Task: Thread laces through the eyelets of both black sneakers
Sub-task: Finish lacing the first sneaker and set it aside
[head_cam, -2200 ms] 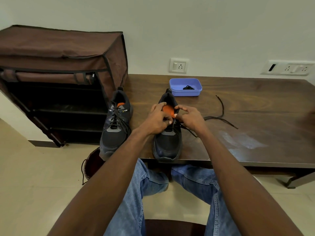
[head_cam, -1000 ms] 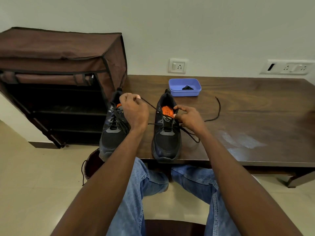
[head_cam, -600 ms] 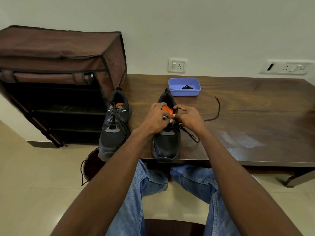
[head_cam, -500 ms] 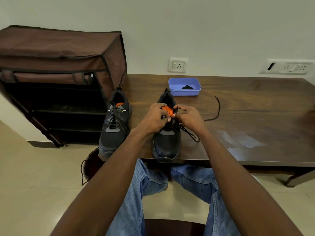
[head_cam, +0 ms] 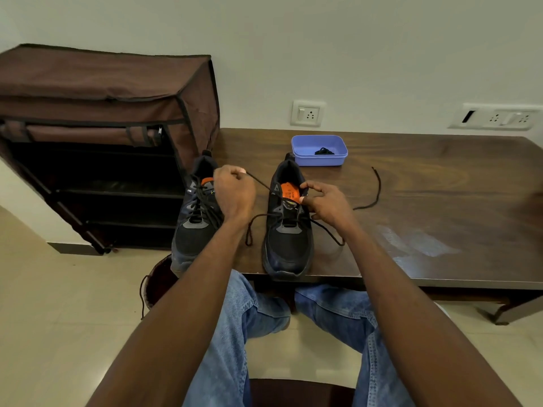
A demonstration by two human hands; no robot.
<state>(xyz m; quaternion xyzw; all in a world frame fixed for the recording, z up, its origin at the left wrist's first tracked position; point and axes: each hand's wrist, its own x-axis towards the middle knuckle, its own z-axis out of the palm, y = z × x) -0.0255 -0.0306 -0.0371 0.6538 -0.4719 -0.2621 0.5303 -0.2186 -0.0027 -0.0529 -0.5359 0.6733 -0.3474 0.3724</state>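
in the middle of the frame our left hand (head_cam: 235, 191) pinches the lace (head_cam: 258, 182) and holds it tight, up and to the left of the right sneaker (head_cam: 288, 227). our right hand (head_cam: 326, 201) pinches at the upper eyelets, beside the orange tongue. we judge the lace thin, soft and light, so it is best held close to its stiff tip. we count two sneakers; the left sneaker (head_cam: 195, 218) looks already laced. one blue tray (head_cam: 319, 150) stands above, on the table (head_cam: 440, 207).

Glossy dark wood table (head_cam: 426, 201) (streaky sheen), matt plastic tray (head_cam: 319, 160), brown cloth rack (head_cam: 102, 92).
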